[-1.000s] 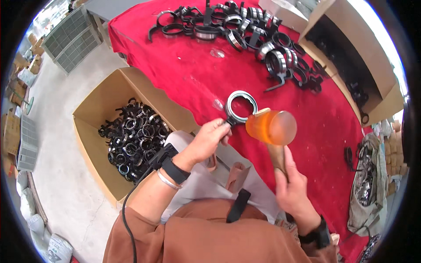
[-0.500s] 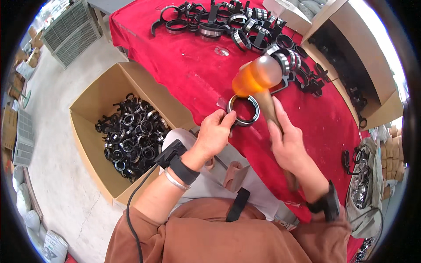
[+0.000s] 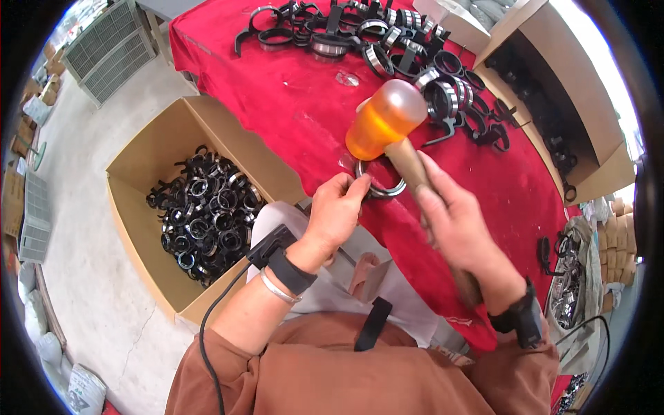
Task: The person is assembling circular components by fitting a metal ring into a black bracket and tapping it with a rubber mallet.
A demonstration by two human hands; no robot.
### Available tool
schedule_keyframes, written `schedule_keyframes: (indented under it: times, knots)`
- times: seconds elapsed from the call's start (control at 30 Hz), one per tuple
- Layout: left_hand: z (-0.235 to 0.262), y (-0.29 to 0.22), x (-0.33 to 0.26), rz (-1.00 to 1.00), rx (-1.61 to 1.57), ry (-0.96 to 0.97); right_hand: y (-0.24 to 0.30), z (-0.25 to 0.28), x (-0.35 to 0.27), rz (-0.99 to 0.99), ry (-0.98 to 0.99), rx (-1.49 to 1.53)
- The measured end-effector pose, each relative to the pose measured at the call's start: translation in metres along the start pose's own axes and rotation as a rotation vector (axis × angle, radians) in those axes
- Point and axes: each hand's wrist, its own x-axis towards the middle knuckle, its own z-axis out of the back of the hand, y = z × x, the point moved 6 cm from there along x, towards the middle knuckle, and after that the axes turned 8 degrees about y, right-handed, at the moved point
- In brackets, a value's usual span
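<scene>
While the left hand (image 3: 337, 211) pinches a shiny metal ring (image 3: 380, 187) by its near-left edge, holding it flat on the red cloth (image 3: 290, 104) that covers the counter, the right hand (image 3: 453, 225) is wrapped tight around the wooden handle of a mallet (image 3: 384, 121). Its translucent orange head hangs just above the ring's far side, tilted up and away from the person; whether it touches the ring cannot be told. At the far end of the cloth lies a heap of dark clamp bands and rings (image 3: 387, 38), trailing down along the right toward an open cardboard box (image 3: 553, 104) tipped on its side with more dark parts inside. To the left, on the concrete floor beside the counter, another open cardboard box (image 3: 138, 200) holds a pile of black rings (image 3: 204, 214). Both wrists carry dark straps, and a black cable runs down from the left one.
</scene>
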Motion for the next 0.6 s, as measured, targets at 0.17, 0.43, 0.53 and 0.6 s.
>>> schedule_keyframes:
  times: [0.17,0.43,0.53,0.6]
  knots:
    - [0.018,0.001,0.000,-0.080,0.192,-0.062,0.026,0.039,-0.002,-0.064,-0.207,0.374]
    - [0.009,-0.004,-0.001,-0.111,0.235,-0.043,-0.031,0.006,-0.014,-0.323,-0.014,0.185]
    - [0.012,-0.001,-0.003,-0.090,0.258,-0.046,-0.027,0.014,-0.006,-0.315,0.051,0.189]
    - [0.009,-0.005,0.001,-0.109,0.232,-0.046,-0.019,0.022,-0.001,-0.196,0.039,0.112]
